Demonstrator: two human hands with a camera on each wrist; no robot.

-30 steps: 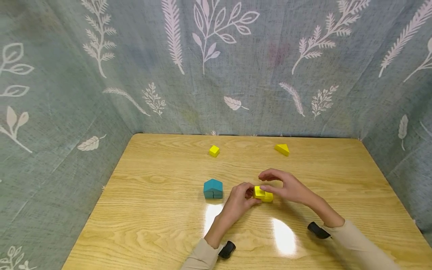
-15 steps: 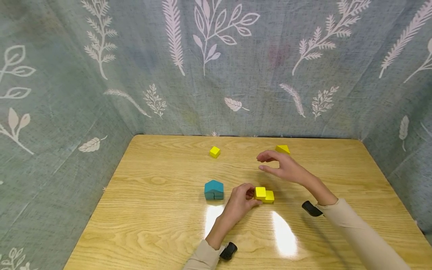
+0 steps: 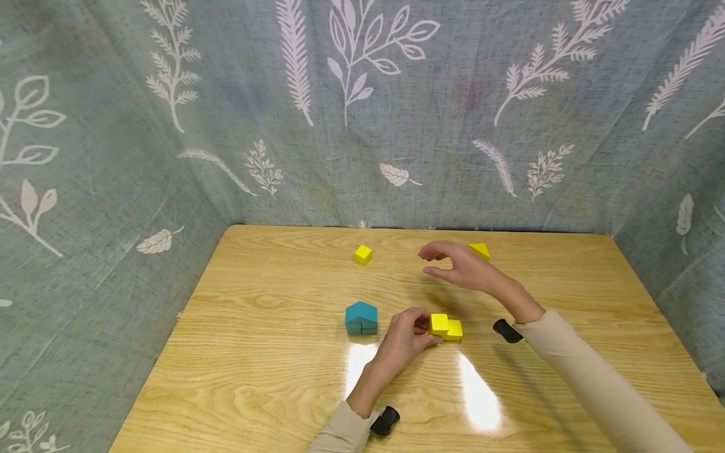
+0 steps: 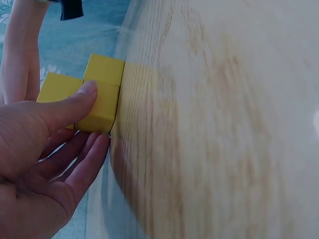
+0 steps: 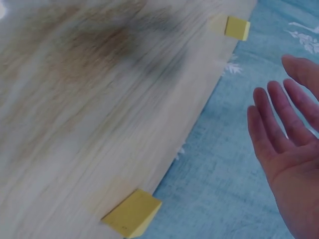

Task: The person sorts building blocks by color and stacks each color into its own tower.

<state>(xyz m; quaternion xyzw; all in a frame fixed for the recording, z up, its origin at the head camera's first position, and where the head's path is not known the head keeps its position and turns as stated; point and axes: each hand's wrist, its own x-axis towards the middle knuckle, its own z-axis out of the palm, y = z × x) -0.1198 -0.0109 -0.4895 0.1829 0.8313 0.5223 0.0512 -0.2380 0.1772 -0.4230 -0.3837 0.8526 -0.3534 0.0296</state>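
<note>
Three yellow blocks form a small stepped stack in front of my left hand. The upper block sits over the left part of the lower pair, and the lower right block sticks out to the right. In the left wrist view my thumb lies along one side of the lower left block, with the fingertips at its outer face. My right hand hangs over the table beyond the stack, holding nothing, fingers gently bent and thumb apart. Ahead of it, in the right wrist view, lies a yellow cube.
A teal house-shaped block group stands left of my left hand. At the back right lies a yellow triangular block, partly covered by my right hand in the head view. Patterned grey-green cloth hangs behind and beside the wooden table.
My right hand has left the upper yellow block and moved away toward the back of the table, then a little left. The left hand stays at the stack.
</note>
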